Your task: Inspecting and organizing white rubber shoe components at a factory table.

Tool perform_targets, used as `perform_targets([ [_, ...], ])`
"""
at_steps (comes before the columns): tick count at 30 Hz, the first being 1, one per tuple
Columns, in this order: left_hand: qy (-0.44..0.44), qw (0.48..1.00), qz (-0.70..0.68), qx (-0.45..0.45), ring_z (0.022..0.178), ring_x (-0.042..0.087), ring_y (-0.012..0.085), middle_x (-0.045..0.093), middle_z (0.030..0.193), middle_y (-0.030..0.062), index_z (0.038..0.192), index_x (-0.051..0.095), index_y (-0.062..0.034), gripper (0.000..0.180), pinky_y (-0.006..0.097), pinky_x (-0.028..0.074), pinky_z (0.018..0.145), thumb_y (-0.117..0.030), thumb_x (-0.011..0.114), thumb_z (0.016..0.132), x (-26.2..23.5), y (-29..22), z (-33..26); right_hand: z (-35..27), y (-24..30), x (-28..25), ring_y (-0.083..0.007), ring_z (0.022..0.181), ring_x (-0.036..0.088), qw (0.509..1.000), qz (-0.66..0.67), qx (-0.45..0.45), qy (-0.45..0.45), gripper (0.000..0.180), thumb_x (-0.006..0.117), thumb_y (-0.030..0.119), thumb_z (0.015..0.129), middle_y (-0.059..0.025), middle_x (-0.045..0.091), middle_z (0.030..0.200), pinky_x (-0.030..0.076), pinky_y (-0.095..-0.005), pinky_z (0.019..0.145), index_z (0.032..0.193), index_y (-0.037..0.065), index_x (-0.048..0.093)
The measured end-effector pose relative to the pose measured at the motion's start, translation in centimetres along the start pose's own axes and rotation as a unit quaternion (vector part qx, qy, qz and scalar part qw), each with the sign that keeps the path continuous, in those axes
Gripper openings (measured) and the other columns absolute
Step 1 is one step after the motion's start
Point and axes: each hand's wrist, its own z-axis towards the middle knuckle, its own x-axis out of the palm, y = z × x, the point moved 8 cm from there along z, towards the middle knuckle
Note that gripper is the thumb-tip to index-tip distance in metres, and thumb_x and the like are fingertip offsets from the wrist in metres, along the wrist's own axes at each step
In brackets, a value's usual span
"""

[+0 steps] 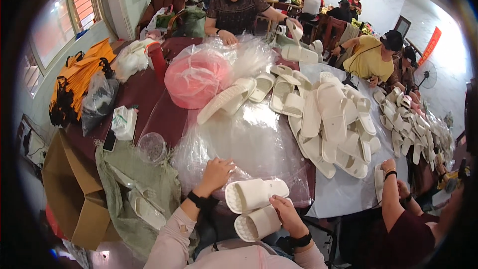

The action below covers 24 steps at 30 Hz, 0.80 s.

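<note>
A pair of white slippers is in my right hand (288,214), held just over the near table edge. The upper slipper (249,194) lies sideways under my thumb, and the lower slipper (255,224) is beside it, its dimpled sole partly showing. My left hand (216,173) rests on a stack of clear plastic bags (239,139), fingers stretched out over the film. To the right of the bags lies a big heap of white slippers (331,112). A bundle of pink material in clear plastic (195,77) stands beyond the bags.
On the left lie orange bags (82,77), a tissue pack (124,122), a phone (110,139) and a round clear tub (152,148). A cardboard box (74,184) and green sack (144,169) stand nearby. Co-workers surround the table; one arm (393,189) reaches in at right.
</note>
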Motion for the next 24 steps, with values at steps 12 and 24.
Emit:
perform_targets([
  [12, -0.048, 0.994, -0.079, 0.052, 0.072, 0.048, 0.0257, 0.060, 0.107, 0.0073, 0.118, 0.054, -0.0173, 0.034, 0.033, 0.042, 0.073, -0.015, 0.053, 0.083, -6.9, -5.2, 2.1, 0.2, -1.2, -0.5, -0.0056, 0.067, 0.054, 0.994, 0.108, -0.001, -0.029, 0.021, 0.049, 0.023, 0.089, 0.0004, 0.059, 0.077, 0.043, -0.0200, 0.059, 0.092, 0.004, 0.058],
  [24, 0.076, 0.982, -0.150, 0.087, 0.090, 0.051, 0.0280, 0.054, 0.117, 0.0094, 0.122, 0.050, -0.0146, 0.038, 0.033, 0.041, 0.079, -0.015, 0.051, 0.084, -5.4, -8.3, 1.2, -1.6, -1.2, -3.8, -0.0077, 0.071, 0.056, 0.996, 0.049, -0.035, -0.068, 0.028, 0.048, 0.024, 0.090, -0.0026, 0.061, 0.082, 0.044, -0.0214, 0.062, 0.096, -0.002, 0.058],
])
